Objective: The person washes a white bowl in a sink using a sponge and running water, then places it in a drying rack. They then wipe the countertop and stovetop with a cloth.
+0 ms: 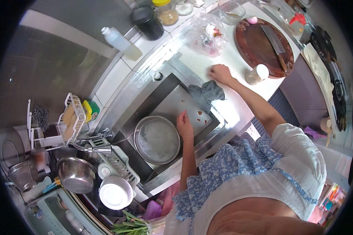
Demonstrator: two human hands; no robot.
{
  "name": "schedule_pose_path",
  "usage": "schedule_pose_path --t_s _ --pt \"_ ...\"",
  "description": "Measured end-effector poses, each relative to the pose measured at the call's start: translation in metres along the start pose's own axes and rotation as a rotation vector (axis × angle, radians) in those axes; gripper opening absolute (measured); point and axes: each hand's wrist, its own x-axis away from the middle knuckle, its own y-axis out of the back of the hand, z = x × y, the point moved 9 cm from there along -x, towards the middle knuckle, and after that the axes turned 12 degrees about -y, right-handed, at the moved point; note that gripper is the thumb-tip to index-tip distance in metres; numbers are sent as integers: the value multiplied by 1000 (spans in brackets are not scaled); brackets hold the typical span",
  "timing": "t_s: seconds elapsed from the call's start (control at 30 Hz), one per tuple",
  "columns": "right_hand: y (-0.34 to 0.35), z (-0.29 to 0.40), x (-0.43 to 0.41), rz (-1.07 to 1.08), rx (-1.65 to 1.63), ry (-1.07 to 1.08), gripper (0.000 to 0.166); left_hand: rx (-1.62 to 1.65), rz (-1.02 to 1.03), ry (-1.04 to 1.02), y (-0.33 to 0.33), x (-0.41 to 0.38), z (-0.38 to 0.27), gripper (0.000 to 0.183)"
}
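My left hand (pixel 184 124) hovers over the steel sink (pixel 172 108), beside the rim of a round metal pan (pixel 156 139). Its fingers are loosely bent, and nothing shows in them. My right hand (pixel 220 73) is low over the white counter, fingers curled under and slightly blurred; whether they hold anything is hidden. A dark grey cloth (pixel 207 92) drapes over the sink's edge just below that hand. Small brown scraps (pixel 199 113) lie on the sink's metal surface. A white-lidded jar (pixel 257 74) stands right of my right hand, near a round wooden chopping board (pixel 247 44).
A cleaver (pixel 273 39) and a peeled onion piece (pixel 252 19) lie on the board. Beside it are a clear plastic bag (pixel 207 35) and a glass bowl (pixel 231 13). A faucet (pixel 95 148), steel bowl (pixel 76 174) and white bowls (pixel 116 192) border the sink's lower left.
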Motion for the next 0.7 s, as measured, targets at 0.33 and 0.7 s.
schedule_pose_path --t_s 0.33,0.7 --pt "42 270 -119 -484 -99 571 11 103 -151 122 46 18 29 24" --pt "4 184 -31 -220 -229 288 23 269 -172 210 50 31 51 24"
